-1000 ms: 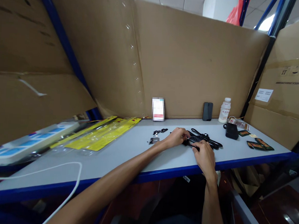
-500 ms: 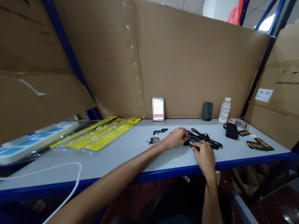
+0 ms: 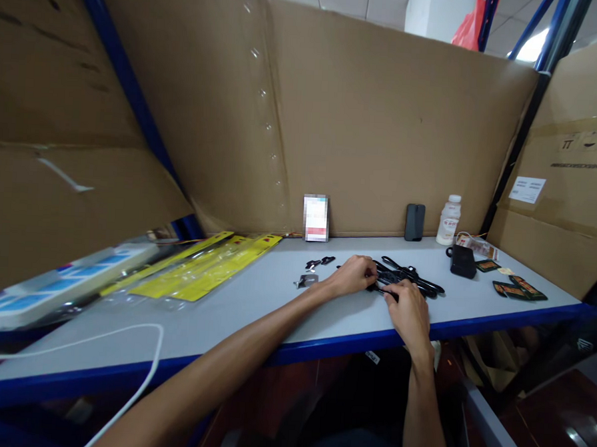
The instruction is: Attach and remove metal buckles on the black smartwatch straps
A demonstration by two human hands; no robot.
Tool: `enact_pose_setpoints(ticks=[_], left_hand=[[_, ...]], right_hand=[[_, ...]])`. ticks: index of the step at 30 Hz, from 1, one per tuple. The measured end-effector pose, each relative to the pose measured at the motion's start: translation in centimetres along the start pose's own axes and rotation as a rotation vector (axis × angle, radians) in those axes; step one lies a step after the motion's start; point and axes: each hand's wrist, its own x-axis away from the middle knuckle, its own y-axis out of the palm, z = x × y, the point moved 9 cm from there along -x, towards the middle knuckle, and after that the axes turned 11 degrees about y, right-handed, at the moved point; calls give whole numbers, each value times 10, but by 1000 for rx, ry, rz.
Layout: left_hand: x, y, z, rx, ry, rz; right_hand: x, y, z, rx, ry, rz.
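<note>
Hands: two, left hand point(image 3: 356, 273) and right hand point(image 3: 408, 308). Bottle point(image 3: 449, 221): one. Lit screen point(image 3: 316, 219): one. Black case point(image 3: 462, 261): one. Dark packets point(image 3: 529, 287): three. Yellow cards point(image 3: 195, 288): at least two. Black rods point(image 3: 423, 282): overlapping, number indeterminate.

Grey flat tabletop point(image 3: 244, 297) bare between yellow-backed clear plastic packs point(image 3: 211, 265) and my left hand point(image 3: 356, 274): low lane open there. Small black-and-silver pieces point(image 3: 319, 262) crowd its far end. Past my right hand point(image 3: 408, 309), glossy black slender parts point(image 3: 428, 285) block straight reach. Farther right, black boxy case point(image 3: 462, 261) and white-capped plastic bottle point(image 3: 449, 221) narrow way. Brown cardboard wall point(image 3: 358, 133) bars back. Gap between my hands looks tight, partly hidden.
</note>
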Motion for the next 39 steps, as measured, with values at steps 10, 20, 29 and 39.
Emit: enact_pose_setpoints(ticks=[10,20,29,39], left_hand=[[0,-3,-9,72,27,-47],[2,-2,-19,120,1,-24],[3,1,-10,152,94,-104],[6,0,-12,129,-60,-70]], right_hand=[[0,-1,-1,-16,3,-10],[0,0,1,-32,-1,1],[-1,1,1,-38,13,-20],[-1,2,1,-31,11,-28]])
